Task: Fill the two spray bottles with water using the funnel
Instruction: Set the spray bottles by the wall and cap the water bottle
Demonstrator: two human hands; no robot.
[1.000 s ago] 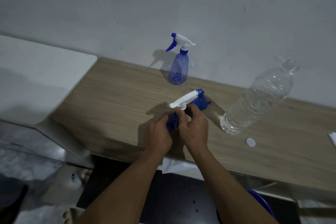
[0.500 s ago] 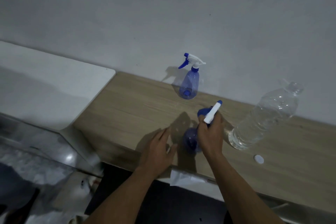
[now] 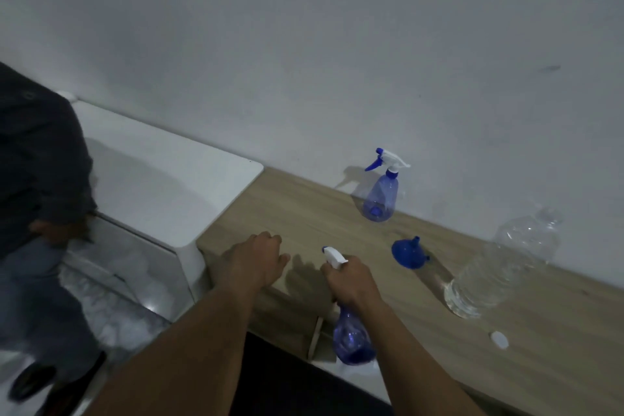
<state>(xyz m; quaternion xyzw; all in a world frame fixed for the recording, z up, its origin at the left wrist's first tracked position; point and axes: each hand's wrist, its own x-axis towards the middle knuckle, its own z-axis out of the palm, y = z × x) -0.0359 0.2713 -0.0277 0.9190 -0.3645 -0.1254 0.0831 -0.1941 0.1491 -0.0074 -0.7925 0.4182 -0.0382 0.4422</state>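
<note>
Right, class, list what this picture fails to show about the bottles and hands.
Head view, near spray bottle: neck and trigger covered by the right hand.
Head view, water bottle: mouth blurred against the wall.
Head view, left hand: ends of fingers hidden behind knuckles.
Head view, far spray bottle: fill level too dim.

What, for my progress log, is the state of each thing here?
Far spray bottle: upright by wall, head on.
Near spray bottle: head on, gripped by right hand.
Left hand: holding nothing, at table edge.
Funnel: lying on table, untouched.
Water bottle: standing, holds water.
Cap: off, lying on table.
</note>
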